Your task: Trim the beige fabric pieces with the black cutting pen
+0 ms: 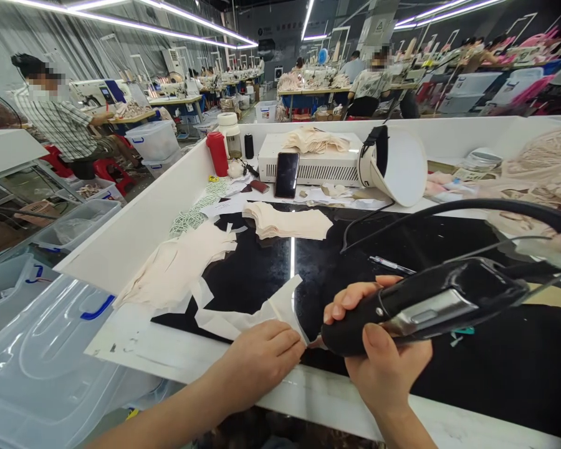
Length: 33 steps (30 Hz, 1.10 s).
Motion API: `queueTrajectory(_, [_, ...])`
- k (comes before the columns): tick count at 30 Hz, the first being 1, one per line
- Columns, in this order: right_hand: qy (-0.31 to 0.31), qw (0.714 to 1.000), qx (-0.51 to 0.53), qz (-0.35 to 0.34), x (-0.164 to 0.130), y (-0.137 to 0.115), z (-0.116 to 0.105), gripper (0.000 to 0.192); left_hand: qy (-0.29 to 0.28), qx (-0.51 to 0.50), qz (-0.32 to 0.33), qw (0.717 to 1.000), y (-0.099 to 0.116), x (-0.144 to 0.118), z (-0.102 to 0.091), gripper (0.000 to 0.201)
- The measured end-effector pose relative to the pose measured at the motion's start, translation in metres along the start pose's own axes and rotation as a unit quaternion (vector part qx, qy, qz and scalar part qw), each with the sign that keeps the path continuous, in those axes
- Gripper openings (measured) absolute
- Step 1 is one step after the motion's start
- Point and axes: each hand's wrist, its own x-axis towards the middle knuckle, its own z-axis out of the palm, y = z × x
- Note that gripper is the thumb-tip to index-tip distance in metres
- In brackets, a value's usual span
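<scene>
My right hand [393, 368] is wrapped round a black handheld power tool [430, 305] with a silver lever and a cable running off to the right. Its narrow tip points left and meets the edge of a thin cream fabric piece [262, 312]. With fingers closed together, my left hand [266, 355] grips that piece at its near edge, right beside the tip; the thumb is hidden. A loose pile of cream fabric pieces [177, 265] spreads to the left. Farther back, a neat stack of cut cream pieces [287, 221] lies on the black work surface [350, 274].
A pen [391, 265] lies behind the tool. At the back are a phone [287, 175], a white vented box [266, 159], a white lamp-like shade [404, 165] and a red cup [217, 153]. Clear plastic bins [42, 362] stand left; a person [65, 118] sits beyond.
</scene>
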Motion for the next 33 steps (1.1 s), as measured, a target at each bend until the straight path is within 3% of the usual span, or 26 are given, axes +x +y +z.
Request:
queueTrajectory(16, [-0.002,1.0,0.006,-0.003,0.0016,0.0008,-0.0007,0.038,0.034,0.031,-0.042,0.998,-0.0011,-0.0078,0.006,0.022])
queueTrajectory(24, [0.012,1.0,0.009,-0.003,0.0033,-0.0002,0.0021,0.041,0.031,0.026,-0.05,0.998,-0.0009,-0.0047,-0.0025,0.023])
queueTrajectory(33, [0.04,0.999,0.008,0.011,0.0088,-0.0052,0.0064,0.043,0.042,0.022,-0.045,0.998,-0.001,-0.0068,0.0014,0.024])
